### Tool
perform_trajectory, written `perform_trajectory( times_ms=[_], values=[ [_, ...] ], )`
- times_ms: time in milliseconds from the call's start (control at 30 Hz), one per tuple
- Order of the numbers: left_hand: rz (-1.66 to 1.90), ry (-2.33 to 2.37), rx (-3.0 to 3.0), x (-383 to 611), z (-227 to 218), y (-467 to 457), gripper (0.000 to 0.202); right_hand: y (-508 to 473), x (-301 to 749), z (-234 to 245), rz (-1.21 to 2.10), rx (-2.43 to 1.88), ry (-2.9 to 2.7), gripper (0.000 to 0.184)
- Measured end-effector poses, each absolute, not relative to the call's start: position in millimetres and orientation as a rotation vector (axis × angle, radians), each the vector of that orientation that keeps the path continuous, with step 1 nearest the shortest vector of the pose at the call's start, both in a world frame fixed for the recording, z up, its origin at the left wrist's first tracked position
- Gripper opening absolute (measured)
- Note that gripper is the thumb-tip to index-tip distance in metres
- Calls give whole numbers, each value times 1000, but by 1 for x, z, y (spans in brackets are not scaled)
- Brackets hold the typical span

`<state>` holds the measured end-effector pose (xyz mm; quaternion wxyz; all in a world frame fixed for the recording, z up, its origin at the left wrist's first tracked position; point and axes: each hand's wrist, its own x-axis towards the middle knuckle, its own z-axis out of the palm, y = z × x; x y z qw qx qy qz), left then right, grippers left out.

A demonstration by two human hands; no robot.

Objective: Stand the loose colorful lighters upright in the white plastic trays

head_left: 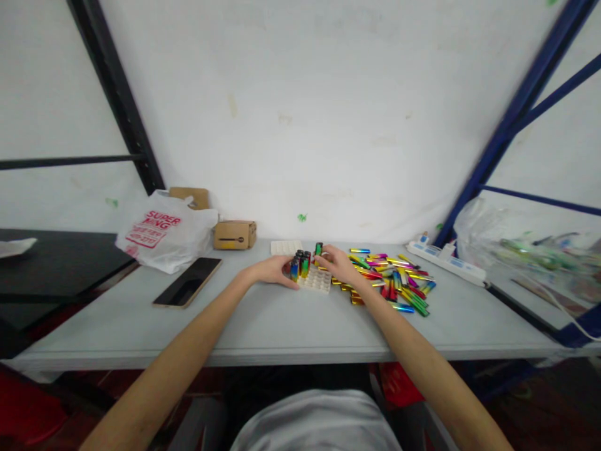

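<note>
upright lighters [305,265] partly fill the slotted tray [319,282], loose lighters [392,289] left; right hand [340,265] clamped on green lighter [318,249], left hand's [271,270] grip i cannot tell

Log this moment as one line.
left hand: at standing lighters on pale tray | right hand: holding green lighter | loose lighters: piled right of tray

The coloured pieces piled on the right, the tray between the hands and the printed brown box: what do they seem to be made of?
Coloured pieces: perhaps metal or metallized plastic; glossy, with bright reflections.
Tray: probably moulded plastic, pale and matte; rows of pockets.
Brown box: likely cardboard; matte, kraft-brown faces.
</note>
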<state>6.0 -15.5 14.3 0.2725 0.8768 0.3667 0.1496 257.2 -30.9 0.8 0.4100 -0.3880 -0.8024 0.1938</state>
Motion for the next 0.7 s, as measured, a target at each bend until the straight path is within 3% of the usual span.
perform_trajectory(
  times_ms=[133, 333, 500, 700],
  values=[
    [393, 1020, 2365, 6, 15, -16, 76, -29, 256, -3, 954, -863, -1813, 34],
    [385, 1027, 2375, 5, 15, -16, 73, -25, 255, -3, 1059, -900, -1576, 21],
    [382, 1036, 2358, 6, 15, -16, 73, -27, 254, 3, 1170, -960, -1495, 21],
    [374, 1023, 2356, 6, 16, -16, 75, -29, 253, 3, 1313, -1146, -1409, 58]
  ],
)
